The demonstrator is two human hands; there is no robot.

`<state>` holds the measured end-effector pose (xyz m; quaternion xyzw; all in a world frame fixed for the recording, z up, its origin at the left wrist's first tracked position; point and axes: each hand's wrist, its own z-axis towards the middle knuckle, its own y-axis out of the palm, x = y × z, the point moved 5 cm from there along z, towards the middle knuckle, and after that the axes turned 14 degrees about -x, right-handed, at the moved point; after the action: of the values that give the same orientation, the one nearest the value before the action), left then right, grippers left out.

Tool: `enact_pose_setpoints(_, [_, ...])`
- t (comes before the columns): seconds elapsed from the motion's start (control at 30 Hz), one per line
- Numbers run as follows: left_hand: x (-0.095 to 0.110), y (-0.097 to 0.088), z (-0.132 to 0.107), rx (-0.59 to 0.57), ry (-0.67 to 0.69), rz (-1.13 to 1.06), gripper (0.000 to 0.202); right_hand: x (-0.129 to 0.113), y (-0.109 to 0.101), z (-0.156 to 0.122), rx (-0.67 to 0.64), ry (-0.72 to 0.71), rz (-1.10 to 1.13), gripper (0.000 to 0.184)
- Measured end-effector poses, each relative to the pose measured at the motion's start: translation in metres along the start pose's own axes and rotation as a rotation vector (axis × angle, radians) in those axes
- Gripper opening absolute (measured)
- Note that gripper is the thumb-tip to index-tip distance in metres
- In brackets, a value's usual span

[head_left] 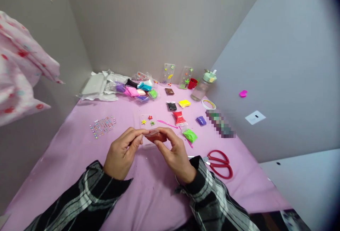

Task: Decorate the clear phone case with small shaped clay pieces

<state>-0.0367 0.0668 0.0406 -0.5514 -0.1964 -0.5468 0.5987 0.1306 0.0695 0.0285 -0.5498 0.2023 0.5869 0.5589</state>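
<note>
A small clear packet of brown clay (156,137) is held up between both hands over the table. My left hand (122,152) pinches its left edge between thumb and fingers. My right hand (175,153) grips the packet's right side, thumb in front and fingers behind. Behind and partly under the hands lies a clear flat case (145,117) with a yellow flower (143,122), a red flower (150,117) and a green flower (152,123) on it. A pink modelling tool (167,123) lies just beyond, near red (179,117) and green (190,136) clay packets.
Red-handled scissors (219,164) lie right of my right forearm. Farther back are black (171,106), yellow (184,103) and purple (201,120) packets. A bottle (201,88) and two decorated clear cases (169,73) stand by the wall. A gem sticker sheet (103,126) lies left.
</note>
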Motion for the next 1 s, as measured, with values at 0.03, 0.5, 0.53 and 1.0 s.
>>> enact_pose_setpoints(0.03, [0.001,0.003,0.000,-0.007,0.026,0.024,0.026,-0.001,0.000,0.000,0.001,-0.020,-0.049,0.029])
enact_pose_setpoints(0.5, [-0.028,0.000,0.000,0.034,-0.279,-0.520,0.032,-0.005,0.004,0.009,-0.119,0.084,0.486,0.019])
enact_pose_setpoints(0.53, [-0.029,0.001,0.001,0.025,-0.287,-0.543,0.034,-0.005,0.004,0.009,-0.123,0.088,0.521,0.020])
enact_pose_setpoints(1.0, [-0.019,0.004,0.003,-0.024,-0.229,-0.198,0.019,0.001,0.006,0.008,-0.092,0.132,0.417,0.021])
